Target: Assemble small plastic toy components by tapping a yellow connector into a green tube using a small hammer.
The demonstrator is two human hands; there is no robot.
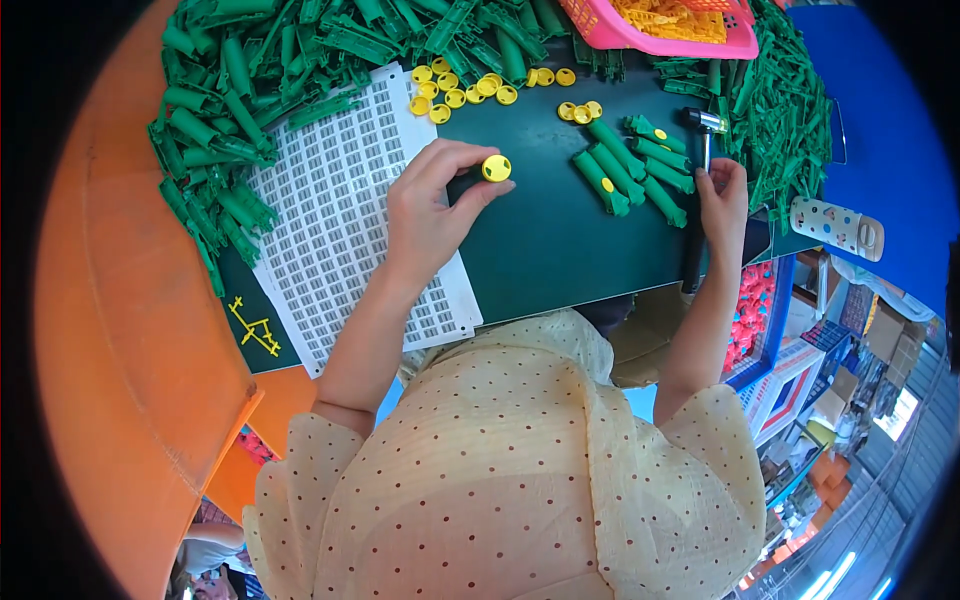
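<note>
Left fingers: thumb and forefinger of the left hand (432, 198) pinch a round yellow cap (497, 168) with holes, at upper centre of the frame.
Right fingers: the right hand (725, 203) grips the handle of a hammer (707, 123), right of centre, head toward the top.
Green tubes: these tubes (616, 171) lie just left of the hammer, some bearing yellow discs.
Loose caps: small yellow caps (489, 85) lie in groups at upper centre.
Printed sheet: a white gridded sheet (335, 215) lies partly beneath the left forearm.
Top edge: a pink basket (668, 45) holds yellow-orange pieces.
</note>
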